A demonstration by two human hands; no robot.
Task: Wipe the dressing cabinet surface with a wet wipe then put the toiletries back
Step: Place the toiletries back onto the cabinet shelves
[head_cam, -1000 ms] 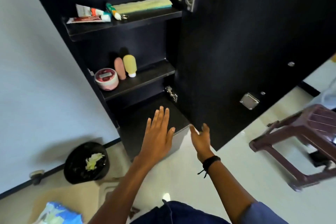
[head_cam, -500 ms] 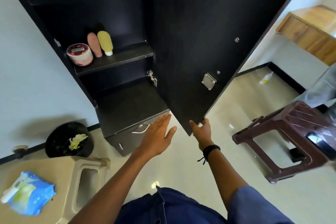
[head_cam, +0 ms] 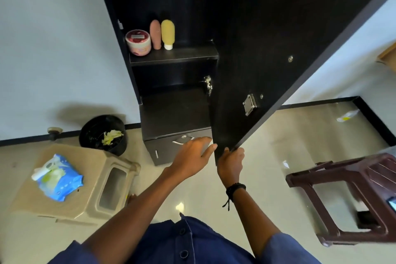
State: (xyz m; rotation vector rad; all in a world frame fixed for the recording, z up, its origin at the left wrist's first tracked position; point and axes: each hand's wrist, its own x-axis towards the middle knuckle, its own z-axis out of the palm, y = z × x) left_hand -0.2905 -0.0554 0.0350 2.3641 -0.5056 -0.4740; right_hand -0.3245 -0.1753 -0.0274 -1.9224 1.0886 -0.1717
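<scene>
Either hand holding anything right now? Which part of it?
The right hand holds the open cabinet door; its grip is on the door's bottom corner, fingers curled round the lower edge. The left hand holds nothing, fingers straight beside that corner.

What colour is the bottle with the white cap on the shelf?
Yellow; the bottle shows clearly in the head view.

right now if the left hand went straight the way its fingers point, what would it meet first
Most likely the lower edge of the open cabinet door, just beyond the left hand; depth is unclear though.
</scene>
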